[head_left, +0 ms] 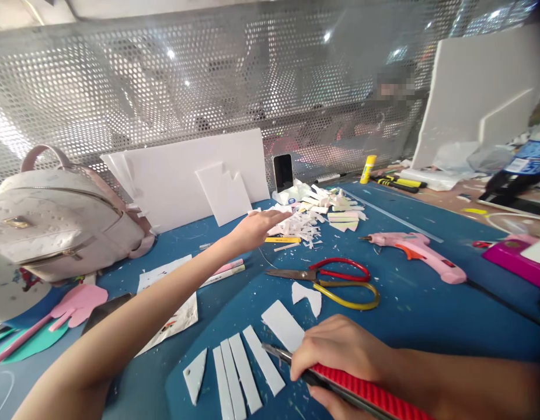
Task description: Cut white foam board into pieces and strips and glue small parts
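My right hand (344, 350) is wrapped round a red utility knife (357, 388), its blade pointing left over the blue table. Just behind the blade lies a white foam board piece (284, 324). Several cut foam strips (244, 373) and a small foam triangle (195, 376) lie to its left. My left hand (261, 226) is stretched forward with straight fingers, open, in front of the heap of white scraps (302, 224). Below that hand is a yellow strip-like item (282, 240). Red-and-yellow-handled scissors (326, 277) lie between my hands, beside a notched foam scrap (307, 297).
A pink glue gun (418, 251) with its cord lies at right. Foam boards (186, 175) and a phone (282, 172) stand along the perforated metal screen. A white backpack (63, 216) sits at left. Markers (223, 273) and a glue stick (368, 169) are around.
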A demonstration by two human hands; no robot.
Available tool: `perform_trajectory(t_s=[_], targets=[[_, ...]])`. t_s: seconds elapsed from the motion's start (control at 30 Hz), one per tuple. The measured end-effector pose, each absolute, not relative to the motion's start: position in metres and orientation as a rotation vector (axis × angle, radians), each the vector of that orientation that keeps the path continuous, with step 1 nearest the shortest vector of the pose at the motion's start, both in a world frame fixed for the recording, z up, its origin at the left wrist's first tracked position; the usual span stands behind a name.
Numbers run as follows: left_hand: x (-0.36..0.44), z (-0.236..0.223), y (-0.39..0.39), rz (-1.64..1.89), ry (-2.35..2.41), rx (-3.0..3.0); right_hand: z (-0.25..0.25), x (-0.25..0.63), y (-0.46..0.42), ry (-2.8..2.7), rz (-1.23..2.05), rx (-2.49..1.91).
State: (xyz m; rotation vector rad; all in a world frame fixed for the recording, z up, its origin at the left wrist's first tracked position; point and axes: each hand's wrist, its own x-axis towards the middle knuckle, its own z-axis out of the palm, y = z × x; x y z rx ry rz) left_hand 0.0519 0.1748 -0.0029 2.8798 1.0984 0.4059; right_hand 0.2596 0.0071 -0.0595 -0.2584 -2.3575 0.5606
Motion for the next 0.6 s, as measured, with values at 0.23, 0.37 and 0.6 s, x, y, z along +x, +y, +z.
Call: perform_trajectory(t_s=[0.23, 0.37, 0.6], targets=[[0.015, -0.011, 0.151, 0.172, 1.059, 2.696, -0.061, 0.26, 0.007, -2.356, 0.594, -0.271], [0.01, -0.015, 0.139, 0.094, 1.05, 2.63, -0.062, 0.261, 0.007, -2.37, 0.612, -0.28], [0.017, -0.016, 0.136, 0.048, 1.163, 2.625, -0.059, 0.26, 0.007, -2.375, 0.588, -0.287]])
